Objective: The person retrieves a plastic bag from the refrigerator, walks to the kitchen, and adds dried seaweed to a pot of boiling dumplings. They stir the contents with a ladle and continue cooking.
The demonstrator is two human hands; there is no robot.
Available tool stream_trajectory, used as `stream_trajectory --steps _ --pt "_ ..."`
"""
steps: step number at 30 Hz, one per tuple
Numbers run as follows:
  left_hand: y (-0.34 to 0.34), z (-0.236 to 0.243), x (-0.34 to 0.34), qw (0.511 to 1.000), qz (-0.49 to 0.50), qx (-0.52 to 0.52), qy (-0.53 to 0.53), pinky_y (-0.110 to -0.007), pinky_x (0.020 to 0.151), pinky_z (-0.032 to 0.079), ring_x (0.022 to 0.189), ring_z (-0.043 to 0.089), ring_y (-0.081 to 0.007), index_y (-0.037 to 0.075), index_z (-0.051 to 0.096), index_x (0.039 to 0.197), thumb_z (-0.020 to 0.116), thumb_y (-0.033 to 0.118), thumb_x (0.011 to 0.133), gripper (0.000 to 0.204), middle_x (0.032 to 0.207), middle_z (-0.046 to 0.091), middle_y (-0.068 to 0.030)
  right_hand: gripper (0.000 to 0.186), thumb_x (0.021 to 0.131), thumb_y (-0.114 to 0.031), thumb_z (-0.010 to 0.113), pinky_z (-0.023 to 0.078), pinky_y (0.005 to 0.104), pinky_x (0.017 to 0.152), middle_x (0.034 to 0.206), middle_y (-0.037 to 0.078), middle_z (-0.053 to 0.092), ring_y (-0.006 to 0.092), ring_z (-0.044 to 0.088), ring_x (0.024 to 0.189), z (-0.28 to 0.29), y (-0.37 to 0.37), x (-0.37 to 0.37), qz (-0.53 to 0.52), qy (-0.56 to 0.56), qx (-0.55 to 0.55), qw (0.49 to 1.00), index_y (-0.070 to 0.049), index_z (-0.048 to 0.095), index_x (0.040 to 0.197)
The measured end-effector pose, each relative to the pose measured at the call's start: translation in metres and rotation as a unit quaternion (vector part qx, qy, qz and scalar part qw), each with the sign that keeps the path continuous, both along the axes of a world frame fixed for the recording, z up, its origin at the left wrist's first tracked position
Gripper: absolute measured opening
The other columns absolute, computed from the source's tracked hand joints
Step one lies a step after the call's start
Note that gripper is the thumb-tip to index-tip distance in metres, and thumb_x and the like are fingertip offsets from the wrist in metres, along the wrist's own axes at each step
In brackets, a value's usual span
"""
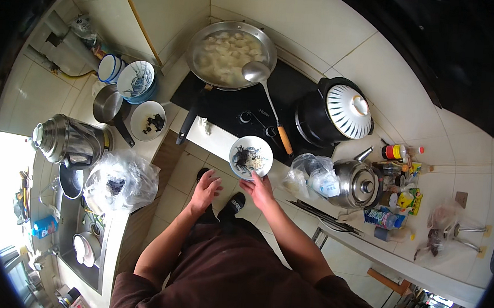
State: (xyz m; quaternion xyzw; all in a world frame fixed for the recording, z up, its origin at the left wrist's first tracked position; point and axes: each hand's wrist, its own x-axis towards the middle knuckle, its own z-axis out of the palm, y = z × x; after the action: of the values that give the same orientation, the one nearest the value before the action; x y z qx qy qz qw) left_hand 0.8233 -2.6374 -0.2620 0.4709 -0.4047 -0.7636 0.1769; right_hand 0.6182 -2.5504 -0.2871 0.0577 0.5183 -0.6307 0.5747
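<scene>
My right hand [259,190] grips the near rim of a small white bowl [265,149] at the counter's front edge. Dark seaweed-like shreds and small pale bits lie inside it. My left hand [205,191] is held up just left of the bowl, fingers apart and nothing in them. Beyond, on the black cooktop [227,109], a wide steel pan [192,58] is full of dumplings in cloudy liquid. A ladle [256,72] with a wooden handle rests its head at the pan's right rim, its handle slanting toward the bowl.
Left stand another bowl [141,115] with dark shreds, a saucepan [106,103], stacked bowls [131,74], a plastic bag [136,175], a steel pot [65,135] and the sink [92,277]. Right are a lidded black pot [312,118], a kettle [357,182] and several bottles and packets [388,218].
</scene>
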Motion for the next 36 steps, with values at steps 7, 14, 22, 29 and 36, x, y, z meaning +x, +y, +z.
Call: stream_trajectory --steps 7,14,22,29,36 --pt "-0.027 0.044 -0.025 0.99 -0.035 -0.105 0.089 -0.038 0.1 0.043 0.122 0.049 -0.0224 0.004 0.017 0.153 0.06 0.025 0.096 0.074 0.143 0.044 -0.0167 0.045 0.091 -0.003 0.045 0.063 0.0442 0.077 0.122 0.017 0.056 0.0322 0.066 0.103 0.065 -0.015 0.016 0.035 0.063 0.042 0.997 0.001 0.039 0.135" --pt "-0.059 0.145 0.033 0.983 0.096 -0.106 0.118 -0.035 0.108 0.035 0.128 0.042 -0.0231 0.004 0.023 0.148 0.053 0.005 0.087 0.068 0.14 0.043 -0.0139 0.035 0.088 -0.005 0.052 0.059 0.0293 0.059 0.109 0.011 0.062 0.0174 0.065 0.086 0.174 -0.089 0.069 0.209 0.187 0.049 0.959 0.001 0.052 0.123" --pt "-0.105 0.132 0.09 0.882 0.06 -0.446 -0.142 -0.035 0.103 0.037 0.121 0.045 -0.0275 -0.001 0.047 0.131 0.044 0.016 0.096 0.039 0.129 0.049 -0.0149 0.035 0.095 -0.008 0.047 0.064 0.0407 0.071 0.104 0.014 0.063 0.0285 0.068 0.09 0.196 -0.16 0.11 0.27 0.113 -0.033 0.956 0.004 0.047 0.128" --pt "-0.163 0.142 0.079 0.784 0.035 -0.595 -0.174 -0.042 0.101 0.04 0.114 0.049 -0.0397 -0.006 0.043 0.125 0.045 -0.004 0.09 0.036 0.137 0.04 -0.0271 0.053 0.094 -0.03 0.064 0.055 0.0301 0.072 0.113 0.013 0.063 0.0172 0.065 0.091 0.129 -0.148 0.019 0.149 0.348 -0.098 0.92 -0.007 0.045 0.137" --pt "-0.274 0.171 0.031 0.924 0.092 -0.371 0.01 -0.033 0.11 0.028 0.125 0.042 -0.0229 -0.001 0.037 0.141 0.043 0.035 0.102 0.054 0.134 0.047 -0.0164 0.057 0.083 -0.028 0.068 0.045 0.0508 0.093 0.124 0.015 0.058 0.0365 0.051 0.118 0.034 -0.121 -0.111 0.237 0.735 0.345 0.534 -0.006 0.048 0.132"
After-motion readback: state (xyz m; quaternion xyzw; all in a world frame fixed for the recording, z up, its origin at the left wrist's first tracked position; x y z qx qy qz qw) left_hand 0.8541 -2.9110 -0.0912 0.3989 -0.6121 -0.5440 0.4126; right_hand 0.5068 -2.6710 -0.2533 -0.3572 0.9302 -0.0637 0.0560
